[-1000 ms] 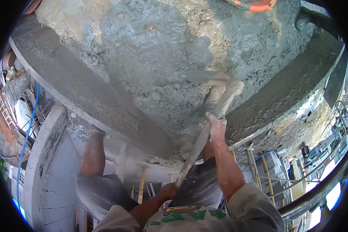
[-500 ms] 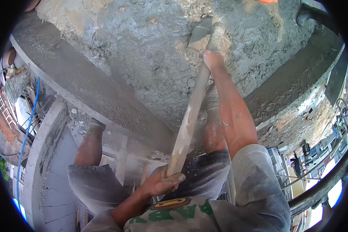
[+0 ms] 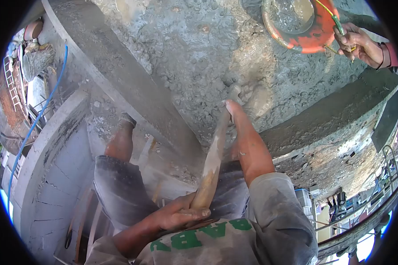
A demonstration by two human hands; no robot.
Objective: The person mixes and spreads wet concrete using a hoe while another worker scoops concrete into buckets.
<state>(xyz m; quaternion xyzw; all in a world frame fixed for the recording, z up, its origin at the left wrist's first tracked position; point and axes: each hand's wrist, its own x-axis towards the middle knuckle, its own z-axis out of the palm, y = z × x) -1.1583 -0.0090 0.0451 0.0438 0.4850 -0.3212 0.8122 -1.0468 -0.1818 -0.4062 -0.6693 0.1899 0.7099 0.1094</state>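
A long wooden-handled hoe (image 3: 213, 161) runs from my waist forward into wet grey concrete (image 3: 185, 66). My left hand (image 3: 181, 213) wraps round the butt end of the handle, close to my shirt. Further along, my right hand (image 3: 232, 108) grips the handle just above the wet mix. The head of the hoe is sunk in or hidden by a lump of concrete beyond that hand.
A co-worker's hand (image 3: 358, 44) holds the handle of an orange bucket (image 3: 316, 40) at upper right. Concrete-smeared edge boards (image 3: 119, 75) flank the mix. A blue hose (image 3: 46, 106) hangs at left, near a curved grey wall (image 3: 44, 154).
The hoe has been drawn back toward me, its head now out of sight in the mix. My view has shifted. The bucket and the co-worker's hand have come into view.
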